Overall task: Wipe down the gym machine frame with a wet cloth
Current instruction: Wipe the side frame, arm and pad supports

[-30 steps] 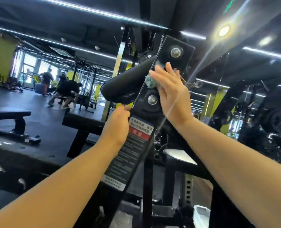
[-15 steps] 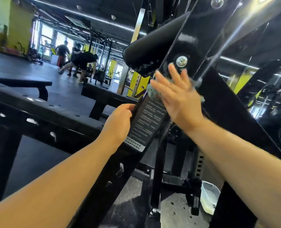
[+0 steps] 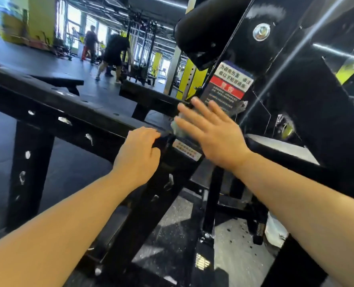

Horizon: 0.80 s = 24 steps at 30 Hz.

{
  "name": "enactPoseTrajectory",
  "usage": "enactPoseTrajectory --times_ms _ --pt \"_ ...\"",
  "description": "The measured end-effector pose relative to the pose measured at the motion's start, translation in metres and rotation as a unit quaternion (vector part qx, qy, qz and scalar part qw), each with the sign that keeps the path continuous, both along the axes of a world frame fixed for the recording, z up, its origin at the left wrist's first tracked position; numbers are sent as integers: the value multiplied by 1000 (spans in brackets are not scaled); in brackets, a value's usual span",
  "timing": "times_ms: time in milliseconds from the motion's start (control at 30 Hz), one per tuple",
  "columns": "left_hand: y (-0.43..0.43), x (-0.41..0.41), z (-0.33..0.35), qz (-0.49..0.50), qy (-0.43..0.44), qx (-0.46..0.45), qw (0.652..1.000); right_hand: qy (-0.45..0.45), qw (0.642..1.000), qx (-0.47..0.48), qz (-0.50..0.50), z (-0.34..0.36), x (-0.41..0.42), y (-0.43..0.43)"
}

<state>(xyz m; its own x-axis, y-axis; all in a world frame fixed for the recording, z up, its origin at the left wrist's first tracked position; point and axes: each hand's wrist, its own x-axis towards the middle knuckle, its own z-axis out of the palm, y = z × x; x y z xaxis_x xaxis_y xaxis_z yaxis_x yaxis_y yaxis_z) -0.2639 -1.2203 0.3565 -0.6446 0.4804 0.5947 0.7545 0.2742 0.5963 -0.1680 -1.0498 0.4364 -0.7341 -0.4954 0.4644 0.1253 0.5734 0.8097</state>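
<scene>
Your right hand [image 3: 211, 133] lies flat, fingers straight and spread, pressing the cloth [image 3: 177, 128] onto the slanted frame [image 3: 147, 220], right at the foot of the warning label [image 3: 228, 88]; a flat palm spreads the damp cloth wide, I'd say. Only a greenish corner peeks out past your fingers. Your left hand [image 3: 138, 154] curls round the frame's edge just beside it, likely to brace you. The count: two hands, one cloth, one label, one bolt [image 3: 261, 32] above, one pad [image 3: 205, 32], two people [image 3: 115, 52] far back
</scene>
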Motion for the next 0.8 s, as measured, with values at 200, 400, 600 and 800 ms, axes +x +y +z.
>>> enactPoseTrajectory --times_ms 200,400,600,800 --pt "2 -2 -8 21 31 5 999 176 973 -146 -29 -2 -5 -6" --pt "-3 4 -31 26 27 -36 999 -78 995 -30 -45 -118 -10 -18" --pt "-3 6 -23 20 29 -4 999 70 993 -77 -50 -21 1 -4" --pt "5 13 -48 53 -7 31 998 116 982 -150 4 -66 -12 -9"
